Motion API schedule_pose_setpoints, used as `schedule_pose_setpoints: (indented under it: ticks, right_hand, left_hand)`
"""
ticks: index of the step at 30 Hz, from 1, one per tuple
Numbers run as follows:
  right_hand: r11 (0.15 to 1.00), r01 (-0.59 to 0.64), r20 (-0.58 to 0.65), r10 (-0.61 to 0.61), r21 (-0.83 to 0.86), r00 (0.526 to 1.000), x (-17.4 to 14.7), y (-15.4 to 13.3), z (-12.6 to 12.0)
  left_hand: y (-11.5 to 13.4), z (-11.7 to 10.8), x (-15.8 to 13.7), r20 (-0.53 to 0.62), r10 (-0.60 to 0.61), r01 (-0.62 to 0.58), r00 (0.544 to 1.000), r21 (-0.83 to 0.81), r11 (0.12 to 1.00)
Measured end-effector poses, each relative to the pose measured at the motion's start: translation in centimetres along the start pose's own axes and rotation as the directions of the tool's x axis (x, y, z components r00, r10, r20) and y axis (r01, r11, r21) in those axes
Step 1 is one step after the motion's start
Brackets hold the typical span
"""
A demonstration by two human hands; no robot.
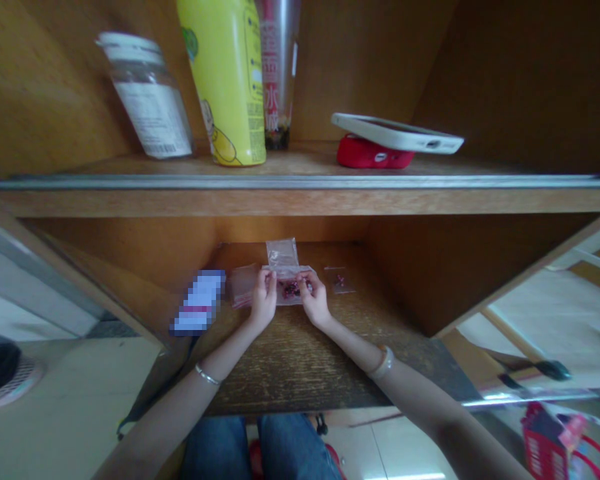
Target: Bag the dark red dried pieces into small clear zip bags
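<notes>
A clear plastic bag (287, 300) with small pink and dark pieces inside lies between my hands, low over the wooden desktop. My left hand (264, 300) pinches its left side near the top edge. On the opposite side, my right hand (316, 301) grips the bag with closed fingers. Just behind it is an empty-looking clear bag (282, 251). Several flat clear bags (243, 285) are stacked to the left of my left hand. To the right of my right hand, a small clear bag (340, 281) holds a few pink pieces. My fingertips partly cover the held bag.
A phone (199, 303) with a blurred screen lies left of the bags. The shelf (300, 201) above holds a white-lidded jar (150, 100), a yellow bottle (230, 87), a clear cup (279, 73) and a white phone (400, 132) resting on a red case (375, 153).
</notes>
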State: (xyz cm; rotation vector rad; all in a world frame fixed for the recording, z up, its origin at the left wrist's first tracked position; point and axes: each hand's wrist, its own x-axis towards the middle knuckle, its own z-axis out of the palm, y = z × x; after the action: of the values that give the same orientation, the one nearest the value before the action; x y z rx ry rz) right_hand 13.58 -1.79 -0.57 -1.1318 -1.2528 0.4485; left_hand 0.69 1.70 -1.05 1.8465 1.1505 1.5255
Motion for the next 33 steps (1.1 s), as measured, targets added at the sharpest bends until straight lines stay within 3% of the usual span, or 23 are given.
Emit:
schedule_pose_setpoints:
  ticks: [5, 15, 19, 33]
  right_hand:
    - [0.999, -0.04, 0.017, 0.039, 0.035, 0.999, 0.0, -0.03, 0.02]
    - [0.999, 0.027, -0.025, -0.028, -0.035, 0.999, -0.02, -0.29, -0.11]
    - [0.997, 0.066, -0.01, -0.067, -0.048, 0.998, -0.23, -0.59, -0.12]
    - [0.999, 0.041, 0.057, -0.039, -0.028, 0.998, -0.12, -0.37, -0.21]
  left_hand:
    - [-0.11, 0.03, 0.03, -0.003, 0.018, -0.018, 1.0, 0.029, 0.999]
    - [0.17, 0.09, -0.1, 0.004, 0.052, -0.052, 0.999, 0.036, 0.998]
    - [0.08, 0.13, -0.12, 0.021, 0.048, -0.049, 0.999, 0.053, 0.997]
    - [0.26, -0.2, -0.11, 0.006, 0.118, -0.118, 0.993, 0.097, 0.988]
